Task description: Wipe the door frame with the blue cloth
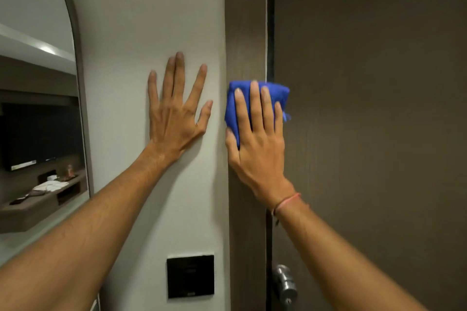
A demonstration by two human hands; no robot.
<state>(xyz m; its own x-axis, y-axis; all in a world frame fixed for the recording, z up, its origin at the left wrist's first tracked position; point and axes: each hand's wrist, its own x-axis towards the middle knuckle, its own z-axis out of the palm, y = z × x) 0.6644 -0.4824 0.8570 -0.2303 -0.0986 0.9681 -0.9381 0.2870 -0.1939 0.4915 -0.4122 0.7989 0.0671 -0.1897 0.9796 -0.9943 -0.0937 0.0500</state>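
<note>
As the door frame (245, 20) runs top to bottom at centre, the right hand (255, 141) presses the blue cloth (276, 92) against it with straight fingers, the left hand (174, 118) spread flat on the wall (151, 7).

No legible txt anywhere; tiny mark on black wall panel (190, 276) too blurry.

R hand (255, 139) covers most of blue cloth (279, 94); door knob (285, 283) partly behind forearm (341, 247); mirror (38, 113) cut off left.
</note>
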